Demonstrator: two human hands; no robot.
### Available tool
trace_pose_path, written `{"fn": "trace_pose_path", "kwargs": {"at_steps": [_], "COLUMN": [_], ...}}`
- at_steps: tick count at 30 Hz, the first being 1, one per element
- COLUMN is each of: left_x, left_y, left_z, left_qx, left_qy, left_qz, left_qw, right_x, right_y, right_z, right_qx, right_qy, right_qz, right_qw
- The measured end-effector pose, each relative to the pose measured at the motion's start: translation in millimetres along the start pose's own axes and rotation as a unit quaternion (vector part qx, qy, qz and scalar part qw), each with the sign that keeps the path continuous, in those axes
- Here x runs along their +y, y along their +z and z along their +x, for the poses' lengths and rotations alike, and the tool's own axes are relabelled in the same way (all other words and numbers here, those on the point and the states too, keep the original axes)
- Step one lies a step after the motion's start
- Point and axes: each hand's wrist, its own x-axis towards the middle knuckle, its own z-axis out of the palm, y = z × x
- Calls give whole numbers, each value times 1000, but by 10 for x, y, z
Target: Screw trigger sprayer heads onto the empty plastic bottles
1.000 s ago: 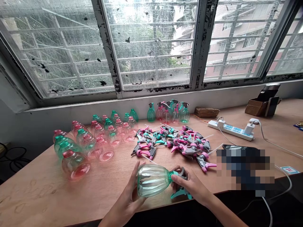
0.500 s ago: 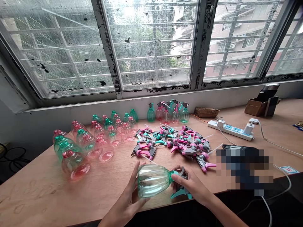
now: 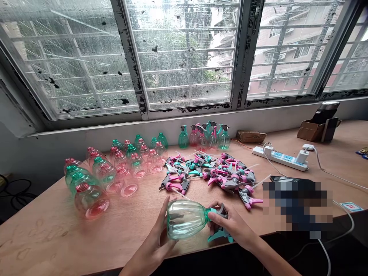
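A clear green spray bottle (image 3: 186,219) lies tilted on its side between my hands, above the table's front edge. My left hand (image 3: 159,234) is wrapped around its base end. At the neck, my right hand (image 3: 225,222) grips the teal and grey spray head (image 3: 220,234), which sits against the bottle's mouth; its upper part is partly covered by my fingers. Just beyond lies a pile of loose pink, teal and grey spray heads (image 3: 227,172) with thin white tubes.
Several open pink and green bottles (image 3: 123,182) stand on the left. Against the wall are several bottles with spray heads fitted (image 3: 224,140). To the right lie a white power strip (image 3: 280,159), cables, a brown cardboard box (image 3: 251,136) and a dark, blurred-out object (image 3: 293,180).
Almost nothing differs. The bottle has turned very slightly between my hands, while both hands stay in the same place.
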Motion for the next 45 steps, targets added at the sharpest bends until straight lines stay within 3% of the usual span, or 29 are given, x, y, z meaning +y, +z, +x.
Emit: {"fn": "trace_pose_path", "kwargs": {"at_steps": [23,28,37,45], "left_x": [-92,-52,-11,17], "left_y": [-16,-7,18,4], "left_z": [11,9,2,17], "left_qx": [12,-1,34,13], "left_qy": [4,-1,3,-10], "left_qz": [7,-12,16,1], "left_qw": [1000,1000,999,1000], "right_x": [-11,-13,-24,-2], "right_y": [5,16,21,11], "right_z": [2,6,3,4], "right_qx": [-8,-10,-8,-19], "right_qy": [0,-6,1,-11], "right_qz": [2,-12,-5,-12], "right_qw": [1000,1000,1000,1000]}}
